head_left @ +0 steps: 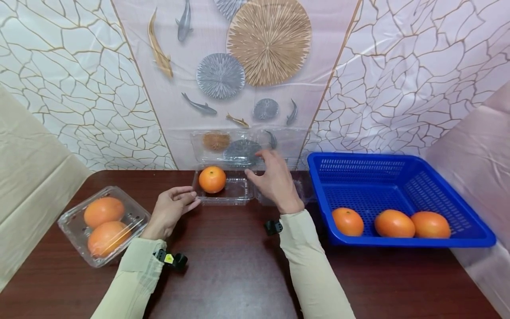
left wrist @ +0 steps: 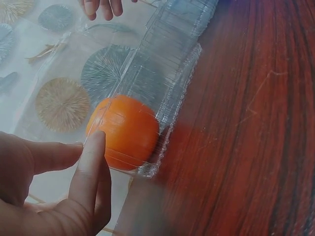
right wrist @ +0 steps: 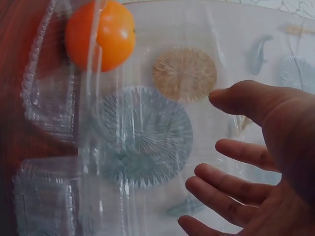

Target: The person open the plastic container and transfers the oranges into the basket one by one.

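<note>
Clear box (head_left: 242,186) at the far edge of the worktop (head_left: 231,266), lid (head_left: 205,153) raised behind it against the patterned backdrop (head_left: 179,133). Long axis of the box from left to right, with one short end for each hand. Inside, a single orange (head_left: 212,179) in the left half; right half bare.

Just beside the left end, left hand (head_left: 169,210): thumb and forefinger almost meeting at the plastic edge, close to the orange. Impossible to tell a real pinch on the plastic from a mere touch. By the right end, right hand (head_left: 276,181): thumb well apart from loosely spread fingers, nothing in the grasp, lid just beyond the fingertips. Nearer to the bare half: the right hand. Nearer to the orange: the left.

To the right of the first box, second clear box (right wrist: 44,196), a narrow gap between. Past it, blue basket (head_left: 398,241) with three oranges (head_left: 394,223) along its near side, rightward of the right hand and slightly nearer. At far left, past the left hand, closed box (head_left: 137,217) with a pair of oranges (head_left: 104,212), askew on the worktop. Line from basket to bare half, by judgement: mostly sideways, right to left, with the right hand better placed.
</note>
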A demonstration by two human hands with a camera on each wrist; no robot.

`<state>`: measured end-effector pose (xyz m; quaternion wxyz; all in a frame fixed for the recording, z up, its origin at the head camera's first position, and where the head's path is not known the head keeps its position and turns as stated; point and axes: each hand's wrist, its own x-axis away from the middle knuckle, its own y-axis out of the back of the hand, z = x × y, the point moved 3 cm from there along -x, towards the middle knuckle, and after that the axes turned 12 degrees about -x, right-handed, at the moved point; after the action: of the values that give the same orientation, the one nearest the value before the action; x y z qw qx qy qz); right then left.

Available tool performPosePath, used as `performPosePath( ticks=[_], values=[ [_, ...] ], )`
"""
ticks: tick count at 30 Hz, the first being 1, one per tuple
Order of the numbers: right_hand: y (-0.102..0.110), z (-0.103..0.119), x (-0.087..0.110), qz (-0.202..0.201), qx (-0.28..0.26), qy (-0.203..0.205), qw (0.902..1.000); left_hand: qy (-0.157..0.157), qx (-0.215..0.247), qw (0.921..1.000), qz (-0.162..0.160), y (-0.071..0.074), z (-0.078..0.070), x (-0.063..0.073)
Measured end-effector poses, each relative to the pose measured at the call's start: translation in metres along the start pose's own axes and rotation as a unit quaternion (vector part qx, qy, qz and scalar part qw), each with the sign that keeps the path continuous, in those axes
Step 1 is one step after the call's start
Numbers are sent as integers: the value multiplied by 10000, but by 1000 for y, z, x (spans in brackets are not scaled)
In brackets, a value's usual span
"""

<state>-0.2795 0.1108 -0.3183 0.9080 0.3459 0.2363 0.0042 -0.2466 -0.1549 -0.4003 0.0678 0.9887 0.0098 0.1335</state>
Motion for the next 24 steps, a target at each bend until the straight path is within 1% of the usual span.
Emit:
performPosePath(
  ticks=[8,17,24],
  values=[
    [-11,4,0,46,39,65,10000,41,-3,10000,19,0,-1,1],
    [-21,7,1,149,94,-49,9998,-4,12,10000,18,1,0,1],
    [-32,7,2,126,71,-23,9999,-21,41,10000,29,1,0,1]
  ],
)
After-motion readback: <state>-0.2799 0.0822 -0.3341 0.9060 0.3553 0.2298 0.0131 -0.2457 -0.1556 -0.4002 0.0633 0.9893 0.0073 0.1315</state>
